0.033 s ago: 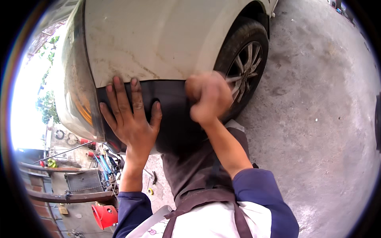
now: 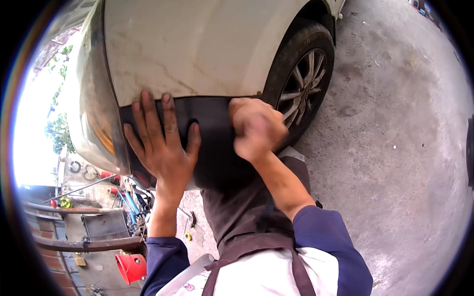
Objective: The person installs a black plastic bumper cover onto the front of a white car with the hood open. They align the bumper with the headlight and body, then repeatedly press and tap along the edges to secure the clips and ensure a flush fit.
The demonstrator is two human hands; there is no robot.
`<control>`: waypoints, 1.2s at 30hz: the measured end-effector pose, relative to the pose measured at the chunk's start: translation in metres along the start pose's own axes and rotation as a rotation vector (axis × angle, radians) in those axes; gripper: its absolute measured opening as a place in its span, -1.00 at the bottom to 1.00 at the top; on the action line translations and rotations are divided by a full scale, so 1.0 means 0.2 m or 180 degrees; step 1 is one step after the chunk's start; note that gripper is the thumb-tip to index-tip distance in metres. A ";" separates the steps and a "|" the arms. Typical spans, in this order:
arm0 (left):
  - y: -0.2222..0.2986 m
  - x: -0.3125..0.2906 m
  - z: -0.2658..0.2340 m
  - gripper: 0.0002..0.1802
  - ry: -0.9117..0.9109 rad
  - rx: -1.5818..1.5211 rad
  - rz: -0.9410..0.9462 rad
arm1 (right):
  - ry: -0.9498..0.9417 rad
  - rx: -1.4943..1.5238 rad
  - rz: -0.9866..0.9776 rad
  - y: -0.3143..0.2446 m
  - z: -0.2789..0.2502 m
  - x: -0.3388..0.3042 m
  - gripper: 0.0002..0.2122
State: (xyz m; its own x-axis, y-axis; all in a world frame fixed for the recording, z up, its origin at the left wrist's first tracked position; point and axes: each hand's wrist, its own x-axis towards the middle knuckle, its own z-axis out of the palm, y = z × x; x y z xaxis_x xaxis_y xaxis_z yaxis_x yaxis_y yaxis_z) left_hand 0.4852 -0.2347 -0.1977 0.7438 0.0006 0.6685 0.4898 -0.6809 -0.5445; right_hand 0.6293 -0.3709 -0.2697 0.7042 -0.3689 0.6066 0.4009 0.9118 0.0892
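Our left hand [image 2: 165,153] lies flat on the dark panel [image 2: 215,145], fingers splayed wide, tips at its seam with the white bodywork [image 2: 197,49] at 12 o'clock. Our right hand [image 2: 257,129] is a blurred fist by the panel's 3 o'clock end — we can't tell if it grips anything. Panel sits 9 o'clock of view centre — wheel [image 2: 302,88] between 1 and 2.

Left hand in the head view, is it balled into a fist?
No, the left hand is spread open against the dark panel, with its fingers apart.
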 end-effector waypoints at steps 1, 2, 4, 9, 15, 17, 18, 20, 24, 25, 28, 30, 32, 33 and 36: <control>0.01 0.03 0.00 -0.31 -0.0010 0.0058 0.0016 | 0.0056 -0.0093 0.0185 0.15 0.04 -0.08 -0.68; 0.02 0.03 0.01 -0.31 -0.0069 0.0088 0.0009 | 0.0104 -0.0219 0.0419 0.26 0.06 -0.17 -0.70; -0.02 -0.02 -0.02 -0.30 -0.0237 0.0144 0.0043 | 0.0262 -0.0962 0.1150 0.25 0.04 -0.31 -0.74; -0.04 -0.05 -0.06 -0.29 -0.0269 -0.0156 -0.0042 | 0.0232 -0.3177 0.1766 0.19 -0.19 -0.26 -0.65; -0.11 -0.33 -0.11 -0.35 -0.0303 -0.0514 -0.0209 | -0.0490 -0.3074 0.2357 0.13 -0.10 -0.35 -0.57; -0.16 -0.49 -0.11 -0.38 -0.0124 -0.0541 -0.0437 | -0.0461 -0.3374 0.2300 0.09 -0.04 -0.34 -0.60; -0.18 -0.56 -0.12 -0.39 -0.0050 -0.0579 -0.0588 | -0.0455 -0.3296 0.2279 0.09 -0.03 -0.36 -0.59; -0.19 -0.66 -0.11 -0.40 0.0122 -0.0751 -0.0896 | -0.0485 -0.3371 0.2194 0.08 -0.04 -0.37 -0.60; -0.19 -0.73 -0.12 -0.40 0.0219 -0.0997 -0.1408 | -0.0518 -0.3568 0.1989 0.07 -0.03 -0.37 -0.62; -0.20 -0.73 -0.12 -0.40 0.0249 -0.1016 -0.1471 | -0.0492 -0.3572 0.1952 0.07 -0.03 -0.38 -0.63; -0.20 -0.71 -0.09 -0.43 0.0362 -0.1111 -0.1615 | -0.0446 -0.3334 0.2312 0.07 -0.02 -0.34 -0.64; -0.20 -0.72 -0.06 -0.45 0.0452 -0.1151 -0.1651 | -0.0585 -0.3372 0.2195 0.07 -0.09 -0.34 -0.71; -0.24 -0.76 0.00 -0.46 0.0752 -0.1390 -0.1835 | 0.0074 -0.3573 0.1448 0.06 -0.11 -0.28 -0.77; -0.26 -0.78 0.00 -0.40 0.0802 -0.1476 -0.2097 | 0.0398 -0.3659 0.1062 0.04 -0.12 -0.24 -0.80; -0.36 -0.89 0.03 -0.16 0.0492 -0.1468 -0.2519 | 0.0673 -0.3475 -0.0048 0.04 -0.13 -0.06 -0.84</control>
State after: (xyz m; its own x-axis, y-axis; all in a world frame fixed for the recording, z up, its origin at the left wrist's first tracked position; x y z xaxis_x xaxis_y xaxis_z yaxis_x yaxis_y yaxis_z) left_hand 0.3211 -0.1806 -0.2804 0.1850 0.5141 0.8375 0.5748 -0.7478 0.3321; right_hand 0.6398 -0.3638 -0.2976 0.7389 -0.4968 0.4553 0.6376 0.2970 -0.7108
